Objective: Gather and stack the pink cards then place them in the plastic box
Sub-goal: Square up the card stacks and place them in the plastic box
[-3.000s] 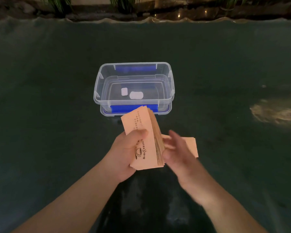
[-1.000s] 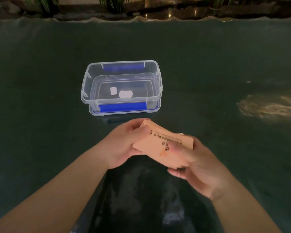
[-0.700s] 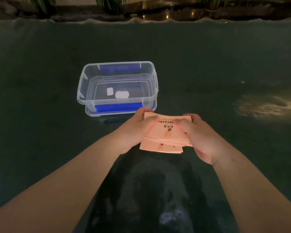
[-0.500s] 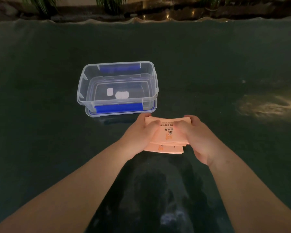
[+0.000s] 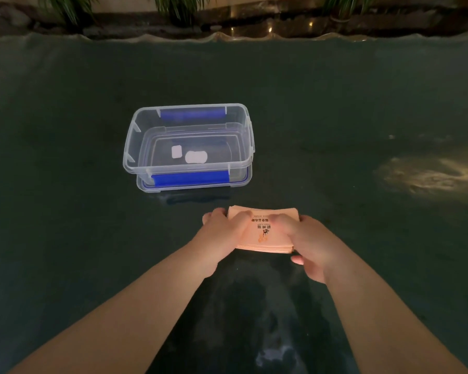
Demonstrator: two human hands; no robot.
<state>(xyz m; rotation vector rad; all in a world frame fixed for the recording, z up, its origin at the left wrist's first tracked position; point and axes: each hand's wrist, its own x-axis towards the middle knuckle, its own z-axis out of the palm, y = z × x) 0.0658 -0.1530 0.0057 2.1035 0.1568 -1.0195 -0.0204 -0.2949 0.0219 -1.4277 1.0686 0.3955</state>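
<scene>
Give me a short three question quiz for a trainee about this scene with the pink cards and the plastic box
1. True or false: the pink cards already lie inside the plastic box.
2. Which hands grip the stack? A) left only B) right only C) both
3. Fill in: the box's clips are coloured ____.

Key: 1 false, they sit in front of the box. 2 C, left hand and right hand. 3 blue.

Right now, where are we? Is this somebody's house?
Hard to say. Maybe a lobby or courtyard: a big dark table, potted plants behind it, and shiny floor with lamp reflections.
</scene>
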